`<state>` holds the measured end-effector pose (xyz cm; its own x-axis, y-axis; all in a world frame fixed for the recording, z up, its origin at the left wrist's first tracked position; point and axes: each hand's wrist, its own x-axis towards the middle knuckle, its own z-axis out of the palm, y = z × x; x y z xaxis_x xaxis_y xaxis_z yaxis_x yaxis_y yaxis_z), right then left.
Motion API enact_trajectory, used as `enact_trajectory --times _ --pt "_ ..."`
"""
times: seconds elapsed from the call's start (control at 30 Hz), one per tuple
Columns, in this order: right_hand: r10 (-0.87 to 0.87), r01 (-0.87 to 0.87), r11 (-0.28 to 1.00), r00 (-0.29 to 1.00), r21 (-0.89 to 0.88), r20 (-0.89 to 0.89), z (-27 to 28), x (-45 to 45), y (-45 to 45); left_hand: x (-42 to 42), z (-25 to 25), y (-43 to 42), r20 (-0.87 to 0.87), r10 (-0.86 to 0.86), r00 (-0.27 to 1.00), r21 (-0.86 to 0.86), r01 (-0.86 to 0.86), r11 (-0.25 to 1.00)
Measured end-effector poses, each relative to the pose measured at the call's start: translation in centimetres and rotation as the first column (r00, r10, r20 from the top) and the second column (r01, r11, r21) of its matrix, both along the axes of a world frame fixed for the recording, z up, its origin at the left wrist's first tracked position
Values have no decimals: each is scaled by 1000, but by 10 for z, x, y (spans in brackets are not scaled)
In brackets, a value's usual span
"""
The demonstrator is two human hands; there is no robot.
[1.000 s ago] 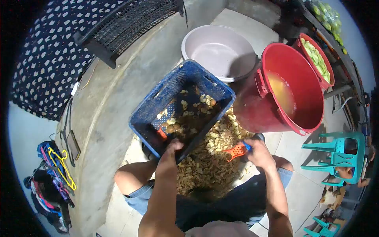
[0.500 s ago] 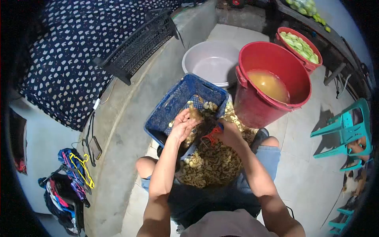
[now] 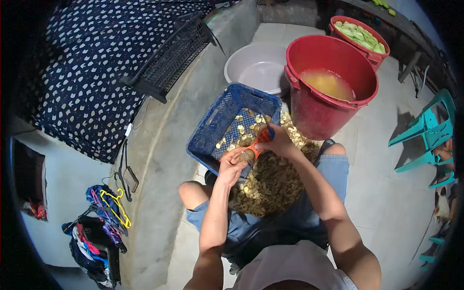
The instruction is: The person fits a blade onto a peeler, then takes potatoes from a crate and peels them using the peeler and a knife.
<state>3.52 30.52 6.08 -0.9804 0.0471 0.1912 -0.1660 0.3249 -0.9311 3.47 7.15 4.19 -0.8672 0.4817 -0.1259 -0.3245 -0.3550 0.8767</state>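
My left hand (image 3: 232,166) is closed around a small brownish root-like piece (image 3: 248,155). Against that piece lies an orange-red peeler (image 3: 261,140), gripped in my right hand (image 3: 280,143). Both hands are together over the near right edge of a blue plastic crate (image 3: 205,126). Inside the crate are brown pieces and scattered pale bits. Below my hands, between my legs, sits a heap of brown and pale peelings (image 3: 270,188). My fingers partly cover the piece, so its exact kind is unclear.
Behind the crate stand a pale basin (image 3: 237,67) and a large red bucket (image 3: 309,116) of cloudy yellowish liquid. A smaller red tub (image 3: 377,59) holds green slices. A black crate (image 3: 166,63) leans on the ledge at left; teal chairs (image 3: 427,130) are at right.
My right hand has risen with the peeler to the piece in my left hand, which has come lower and closer. The whole view has shifted slightly.
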Motion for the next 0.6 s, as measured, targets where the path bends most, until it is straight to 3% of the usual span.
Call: enact_trajectory --times 0.1,0.17,0.2,0.23,0.3,0.37,0.4,0.5,0.53,0.57,0.6 --pt "61 -68 994 995 -90 -79 0 -2 -2 5 -1 -4 10 -26 1000 -4 26 1000" --pt "123 -124 992 986 -4 -108 -1 -10 12 8 -5 -2 -128 -37 991 87 48 995" --pt "118 -119 993 988 -10 -100 -6 -11 22 9 -5 -5 -74 -41 996 99 48 994" --pt "89 -76 963 995 -260 40 -6 -15 34 11 -4 -8 -20 -44 999 112 46 993" --pt "79 10 875 983 -484 163 -8 -26 41 7 -6 -6 -87 -4 996 135 16 991" --pt "86 -78 996 939 36 -333 -4 -16 14 10 -10 -1 -71 7 997 123 2 992" --pt "57 -18 987 968 158 -246 2 -7 2 10 -7 3 -35 1 999 135 4 991" --pt "-35 36 999 992 7 -119 -8 -23 35 18 -10 -3 20 -1 1000 145 -2 989" --pt "11 11 964 997 -266 81 -2 -27 44 13 -8 -2 7 4 1000 158 -5 987" --pt "5 14 965 997 -261 72 1 -28 43 7 -5 1 -9 6 1000 173 -4 985" --pt "21 -35 987 995 -156 -93 0 -21 34 7 -5 3 -8 3 1000 175 -2 985"
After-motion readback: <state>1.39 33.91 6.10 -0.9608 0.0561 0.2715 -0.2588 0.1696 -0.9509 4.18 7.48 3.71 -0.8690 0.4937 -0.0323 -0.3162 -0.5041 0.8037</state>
